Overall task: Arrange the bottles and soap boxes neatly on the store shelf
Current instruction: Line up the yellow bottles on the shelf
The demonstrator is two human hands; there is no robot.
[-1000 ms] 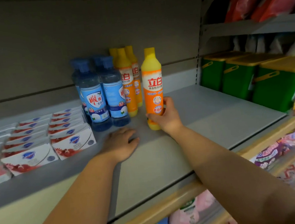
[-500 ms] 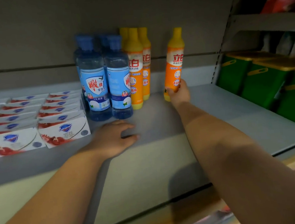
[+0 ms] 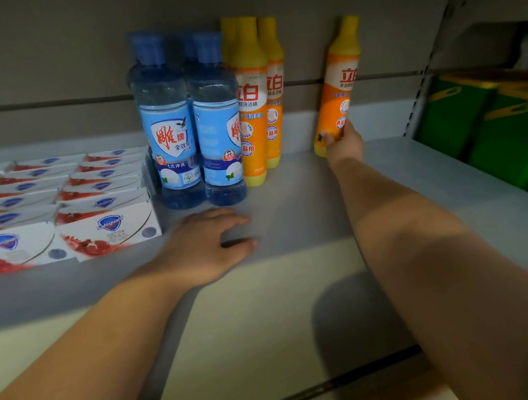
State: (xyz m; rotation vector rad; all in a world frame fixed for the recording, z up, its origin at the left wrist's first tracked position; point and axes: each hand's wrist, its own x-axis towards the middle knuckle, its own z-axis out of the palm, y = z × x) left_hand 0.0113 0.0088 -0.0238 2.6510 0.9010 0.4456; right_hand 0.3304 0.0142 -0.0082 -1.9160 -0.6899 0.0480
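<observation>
Since the earlier frame, the lone orange dish-soap bottle (image 3: pixel 341 92) has travelled farther back and to the right, away from the other bottles, and now leans slightly with its yellow cap toward the right, close to the rear panel. Grey metal shelf (image 3: pixel 306 205) carries everything. Rows of white Safeguard soap boxes (image 3: pixel 59 203) with red and blue print fill its left part, lying flat in two columns that run from the front toward the back. Green containers with yellow tops (image 3: pixel 494 127) sit in the neighbouring bay on the right, blurred. Blue dish-soap bottles (image 3: pixel 169 135) stand upright just beside the soap boxes, and a cluster of orange dish-soap bottles (image 3: pixel 253 102) stands touching them on their right, well apart from the lone one. The right hand (image 3: pixel 343 144) grasps the lone bottle around its lower body, fingers wrapped over the label. The left hand (image 3: pixel 202 246) rests palm down on the shelf in front of the blue bottles, fingers relaxed and holding nothing.
</observation>
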